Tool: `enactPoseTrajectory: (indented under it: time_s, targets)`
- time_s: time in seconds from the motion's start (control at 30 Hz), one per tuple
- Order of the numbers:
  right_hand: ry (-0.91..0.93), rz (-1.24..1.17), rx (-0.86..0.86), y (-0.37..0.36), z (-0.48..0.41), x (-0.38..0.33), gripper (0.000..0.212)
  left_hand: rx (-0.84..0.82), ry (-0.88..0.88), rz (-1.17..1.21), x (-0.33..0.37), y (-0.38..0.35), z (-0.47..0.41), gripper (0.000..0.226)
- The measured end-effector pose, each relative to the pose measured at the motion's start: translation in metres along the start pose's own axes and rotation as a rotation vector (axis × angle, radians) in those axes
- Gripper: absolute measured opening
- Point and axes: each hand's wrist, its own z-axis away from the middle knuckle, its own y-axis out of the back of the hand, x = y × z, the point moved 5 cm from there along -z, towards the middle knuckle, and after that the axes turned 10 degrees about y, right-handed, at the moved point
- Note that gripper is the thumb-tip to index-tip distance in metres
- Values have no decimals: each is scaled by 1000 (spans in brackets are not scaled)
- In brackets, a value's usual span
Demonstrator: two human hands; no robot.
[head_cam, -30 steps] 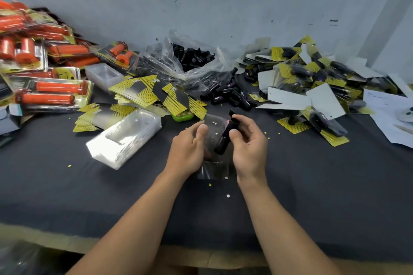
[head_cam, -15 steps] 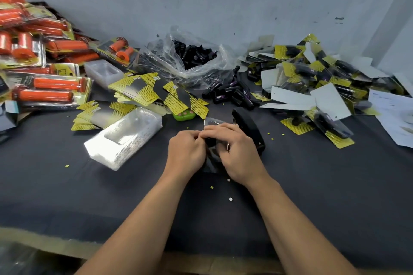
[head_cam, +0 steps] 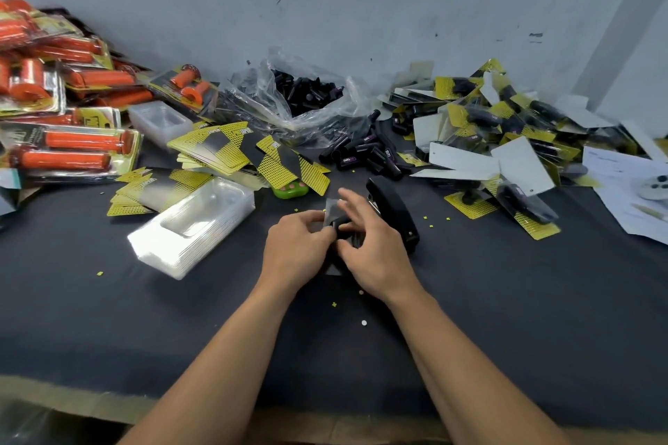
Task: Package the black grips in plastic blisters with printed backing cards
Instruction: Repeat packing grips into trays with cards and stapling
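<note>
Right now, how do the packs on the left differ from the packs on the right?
The left packs hold orange grips; the right packs hold black grips. The left packs lie face up; several right packs show white backs. Both have yellow printed cards.

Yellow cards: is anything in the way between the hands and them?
Only a small green thing lies at the near edge of the yellow cards, just beyond the left hand, which holds the blister; the right hand holds the black grip.
</note>
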Motion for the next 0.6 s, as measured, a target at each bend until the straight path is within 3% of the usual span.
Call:
enactPoseTrajectory:
  time_s: [0.17, 0.3, 0.4, 0.6]
  targets:
    - [-80, -167, 131, 9, 3, 8, 63, -2, -35, -100, 2, -2, -1, 59]
    - [-55, -100, 60, 1, 1, 5, 62, 15, -50, -228, 5, -6, 0, 78]
    - [-4, 7, 49, -2, 0, -1, 58, 32, -22, -208, 4, -5, -2, 78]
    - [87, 200, 92, -12, -25, -27, 54, 100, -2, -79, 2, 1, -2, 53]
